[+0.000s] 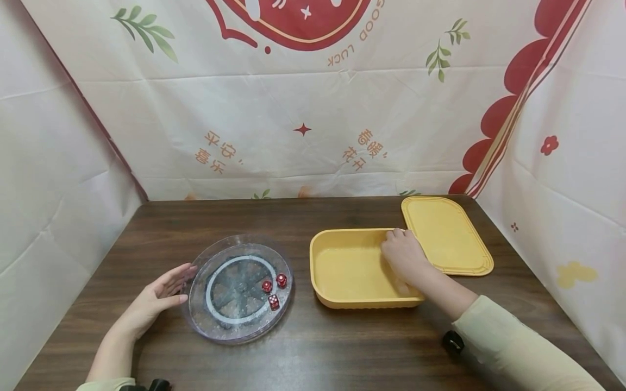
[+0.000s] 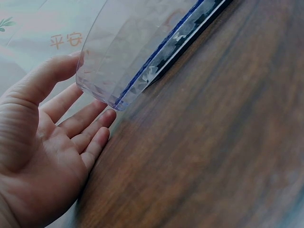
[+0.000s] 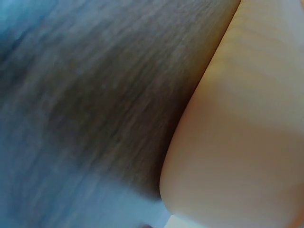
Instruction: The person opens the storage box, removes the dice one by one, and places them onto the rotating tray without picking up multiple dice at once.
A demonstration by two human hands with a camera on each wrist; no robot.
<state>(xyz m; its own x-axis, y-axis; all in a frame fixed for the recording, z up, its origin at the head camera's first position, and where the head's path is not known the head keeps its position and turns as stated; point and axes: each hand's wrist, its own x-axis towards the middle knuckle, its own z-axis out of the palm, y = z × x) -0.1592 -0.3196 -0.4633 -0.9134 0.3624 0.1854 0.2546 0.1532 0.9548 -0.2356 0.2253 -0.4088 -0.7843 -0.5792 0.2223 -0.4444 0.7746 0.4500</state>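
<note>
On the left side of the table, a round clear plastic dish (image 1: 239,334) has a white ring on its floor. Three red dice (image 1: 273,302) lie in its right part. My left hand (image 1: 155,297) is at the dish's left edge, fingers extended and thumb apart. The left wrist view shows this palm (image 2: 52,152) turned up, with fingertips at the clear wall (image 2: 114,57). My right hand (image 1: 403,254) reaches over the right end of a yellow box (image 1: 320,271), fingers bent downward. What lies under those fingers is hidden. The right wrist view shows mostly the box's outer wall (image 3: 237,142).
A yellow lid (image 1: 447,233) lies flat behind and to the right of the box, close to its back right corner. Dark wood table (image 1: 303,347) shows in front of and between dish and box. A printed white cloth (image 1: 293,98) hangs behind and at both sides.
</note>
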